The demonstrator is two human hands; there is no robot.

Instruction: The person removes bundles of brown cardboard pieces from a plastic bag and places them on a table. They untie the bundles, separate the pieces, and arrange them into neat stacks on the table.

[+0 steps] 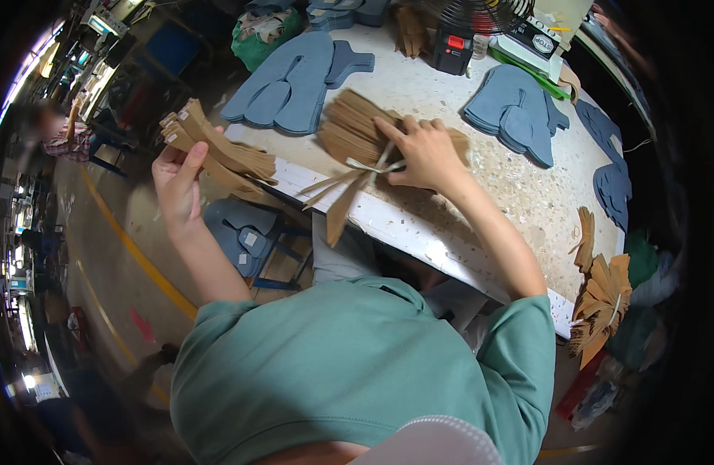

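My left hand [178, 182] grips a stack of thin brown strips [240, 161] between thumb and fingers, just off the table's left front corner. Small white labels show on the strips' upper ends. On the table, my right hand [428, 155] presses its fingers over a fanned bundle of brown pieces [349, 124], and a pale tie [374, 166] crosses the bundle beside the thumb. Several brown ends splay toward the table's front edge. Part of the bundle lies hidden under the right hand, and its outline is slightly blurred.
Blue-grey cut pieces lie stacked at the left [295, 85] and right [512, 112] of the worktable [481, 221]. A black fan [481, 14] stands at the back near a green tool [527, 74]. Another tied brown bundle [602, 302] hangs over the right edge. A stool holds blue-grey pieces [240, 232].
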